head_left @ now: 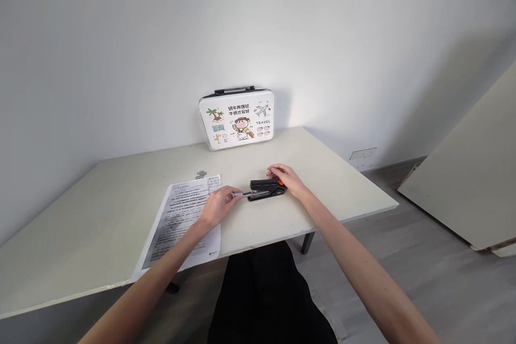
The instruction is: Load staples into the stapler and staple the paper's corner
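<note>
A black stapler (266, 189) with an orange part (281, 183) at its rear lies on the table, its front end pointing left. My right hand (287, 178) is at the rear end, fingers curled around it by the orange part. With thumb and fingers closed, my left hand (220, 205) pinches a slim silver-grey strip (238, 194) at the stapler's front. Whether the strip is the staple tray or a row of staples, I cannot tell. Beneath my left wrist lies a printed sheet of paper (181, 209), partly covered by the forearm.
Small grey pieces, perhaps staple strips (201, 174), lie behind the paper. A white case (242, 121) with cartoon prints and a black handle leans against the wall at the back of the pale table (100, 215). A light panel (467, 172) stands on the floor at right.
</note>
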{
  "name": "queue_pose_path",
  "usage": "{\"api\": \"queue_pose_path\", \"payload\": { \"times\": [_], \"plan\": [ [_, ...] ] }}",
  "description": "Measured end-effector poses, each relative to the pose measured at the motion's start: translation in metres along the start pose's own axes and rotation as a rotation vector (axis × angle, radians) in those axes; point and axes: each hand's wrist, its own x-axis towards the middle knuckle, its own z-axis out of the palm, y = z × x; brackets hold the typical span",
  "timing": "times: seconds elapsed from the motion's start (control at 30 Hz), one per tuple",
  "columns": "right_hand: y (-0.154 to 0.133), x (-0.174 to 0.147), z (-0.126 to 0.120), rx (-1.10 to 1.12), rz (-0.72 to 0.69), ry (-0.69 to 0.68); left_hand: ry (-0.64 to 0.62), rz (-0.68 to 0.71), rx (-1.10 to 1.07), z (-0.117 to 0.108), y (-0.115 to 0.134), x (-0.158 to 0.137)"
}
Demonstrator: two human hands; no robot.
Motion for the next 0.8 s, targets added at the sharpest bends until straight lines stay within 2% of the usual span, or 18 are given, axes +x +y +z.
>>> {"api": "queue_pose_path", "payload": {
  "times": [0.37,0.57,0.7,0.8],
  "plan": [
    [0.0,-0.001,0.0,0.002,-0.003,-0.002,-0.035,0.006,-0.026,0.005,0.002,0.003],
    [-0.002,-0.004,0.002,0.007,-0.004,-0.004,-0.039,0.035,-0.005,-0.008,-0.005,-0.003],
    [-0.006,-0.009,0.005,0.006,0.002,-0.017,-0.177,0.086,-0.078,-0.022,-0.007,-0.013],
    [-0.007,-0.01,0.006,0.023,0.016,-0.048,-0.243,0.104,-0.149,-0.023,-0.005,-0.021]
  ]
}}
